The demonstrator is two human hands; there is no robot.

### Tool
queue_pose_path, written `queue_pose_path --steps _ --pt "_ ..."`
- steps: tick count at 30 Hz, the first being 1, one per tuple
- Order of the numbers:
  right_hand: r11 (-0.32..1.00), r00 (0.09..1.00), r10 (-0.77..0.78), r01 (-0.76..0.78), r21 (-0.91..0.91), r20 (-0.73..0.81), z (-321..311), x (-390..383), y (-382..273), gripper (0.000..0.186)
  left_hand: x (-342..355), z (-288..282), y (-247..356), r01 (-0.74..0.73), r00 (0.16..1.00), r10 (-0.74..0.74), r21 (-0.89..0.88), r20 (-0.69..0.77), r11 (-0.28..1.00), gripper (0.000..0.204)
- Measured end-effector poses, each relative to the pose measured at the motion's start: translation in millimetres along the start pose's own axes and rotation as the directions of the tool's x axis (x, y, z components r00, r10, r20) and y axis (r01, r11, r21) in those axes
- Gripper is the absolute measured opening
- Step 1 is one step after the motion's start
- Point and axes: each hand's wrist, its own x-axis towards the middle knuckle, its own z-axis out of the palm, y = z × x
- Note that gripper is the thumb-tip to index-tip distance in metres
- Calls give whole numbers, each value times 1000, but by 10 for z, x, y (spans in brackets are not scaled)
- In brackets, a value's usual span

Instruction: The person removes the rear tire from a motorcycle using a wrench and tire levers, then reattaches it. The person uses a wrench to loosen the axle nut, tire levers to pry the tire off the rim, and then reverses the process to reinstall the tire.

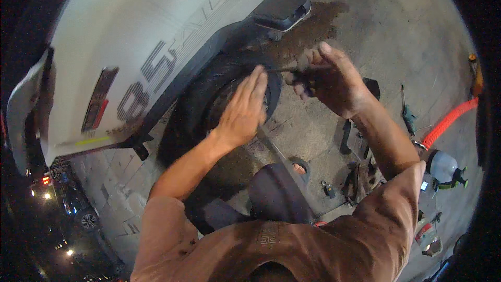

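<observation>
A black tyre (180, 120) on a wheel stands in front of me, beneath the white vehicle body. My left hand (242, 107) lies over the wheel with its fingers stretched out and close together. My right hand (334, 78), a little blurred, is curled round the dark handle of a thin rod-like tool (286, 69). Its shaft points left toward the tyre and the left fingertips; whether the tip touches the tyre I cannot tell. A long flat metal bar (276, 151) slants from below my left hand down to my legs. My hands hide part of the wheel.
White vehicle panel (156, 26) overhangs at upper left. On the floor at right lie a screwdriver (407, 112), a crumpled cloth (362, 180) and a small dark object (327, 189). A coiled red hose (449, 122) and a clear bottle (443, 166) are farther right.
</observation>
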Motion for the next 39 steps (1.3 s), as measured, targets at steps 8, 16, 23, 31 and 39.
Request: queue_pose_path --steps 8,16,23,31,39 --pt "724 948 -274 314 -614 162 145 -80 64 50 476 425 -19 127 953 -156 -126 -259 984 78" --pt "556 955 244 -279 -783 -167 129 -330 -46 53 495 661 -111 105 953 -98 8 -285 994 45" --pt "306 998 65 -29 -952 -10 -169 -199 -93 36 733 215 -287 -20 974 21 -6 227 1000 47" --pt "-302 951 176 297 -906 253 -466 -113 -585 25 1000 80 -508 21 824 116 -234 554 972 34" --pt "-117 999 -32 29 -993 33 -705 -743 -217 31 990 52 -638 -40 891 138 -228 432 973 31"
